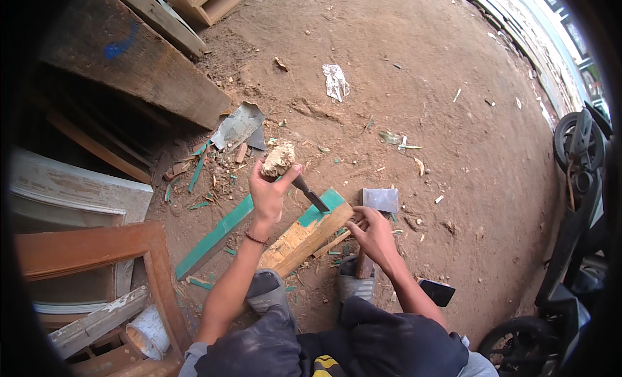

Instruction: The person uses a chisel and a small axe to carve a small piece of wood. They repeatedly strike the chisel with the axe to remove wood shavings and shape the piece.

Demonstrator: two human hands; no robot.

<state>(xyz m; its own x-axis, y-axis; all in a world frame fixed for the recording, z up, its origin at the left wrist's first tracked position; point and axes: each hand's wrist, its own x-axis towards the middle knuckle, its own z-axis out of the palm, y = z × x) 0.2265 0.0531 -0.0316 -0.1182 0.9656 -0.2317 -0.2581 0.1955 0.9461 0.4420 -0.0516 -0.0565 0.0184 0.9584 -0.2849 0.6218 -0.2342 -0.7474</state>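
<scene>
My left hand (267, 194) is closed around a chisel (311, 194), whose pale handle top is frayed and splayed. The chisel's dark blade slants down to the right, its tip on a partly green-painted wooden block (297, 242). Bare yellowish wood shows along much of the block, with green left near its far end. At that far end is my right hand (376, 235), thumb and forefinger apart beside the end face; whether they touch it is unclear. A hammer (380, 200) with a squared metal head lies just beyond, its wooden handle partly hidden behind my right hand.
A green-painted timber strip (217, 237) lies left of the block, among scattered chips. Wooden frames (152, 247), a white bucket (148, 331) and a heavy beam (139, 59) crowd the left. A phone (437, 293) lies right of my foot; a motorcycle (570, 267) stands far right.
</scene>
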